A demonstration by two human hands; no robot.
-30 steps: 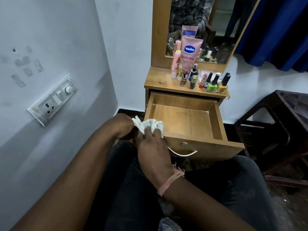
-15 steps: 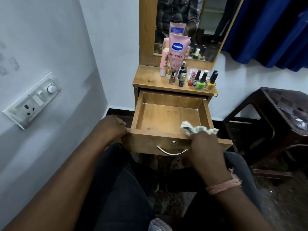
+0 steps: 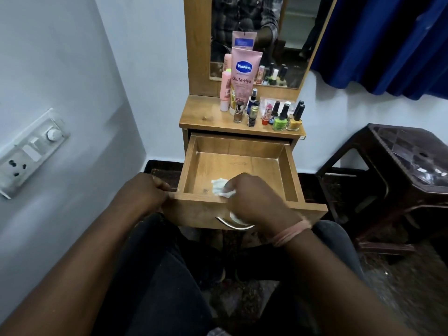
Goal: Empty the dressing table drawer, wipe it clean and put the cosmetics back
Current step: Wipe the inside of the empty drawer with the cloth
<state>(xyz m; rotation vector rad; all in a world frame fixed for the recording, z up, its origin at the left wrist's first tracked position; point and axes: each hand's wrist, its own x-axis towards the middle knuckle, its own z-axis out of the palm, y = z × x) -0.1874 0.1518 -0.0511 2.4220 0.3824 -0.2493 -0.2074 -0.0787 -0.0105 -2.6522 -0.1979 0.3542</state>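
Note:
The wooden drawer point(image 3: 288, 166) of the dressing table stands pulled out, with nothing in it but a white cloth point(image 3: 219, 186). My right hand point(image 3: 254, 197) grips that crumpled cloth and holds it down on the drawer floor near the front wall. My left hand point(image 3: 143, 192) grips the drawer's front left corner. The cosmetics stand on the table top point(image 3: 206, 115): a tall pink Vaseline tube point(image 3: 244, 76), a pink bottle point(image 3: 225, 93), a green nail polish point(image 3: 281, 120), a yellow nail polish point(image 3: 295, 121) and several small bottles.
A mirror point(image 3: 261, 37) rises behind the table top. A white switchboard point(image 3: 31, 151) is on the left wall. A dark brown plastic stool point(image 3: 400, 170) stands to the right, under a blue curtain point(image 3: 388, 42). My dark-trousered knees sit below the drawer's metal handle point(image 3: 232, 224).
My right hand carried the cloth from the drawer's left corner over the front edge and down onto the drawer floor. My left hand let go of the cloth and took the drawer's front left corner.

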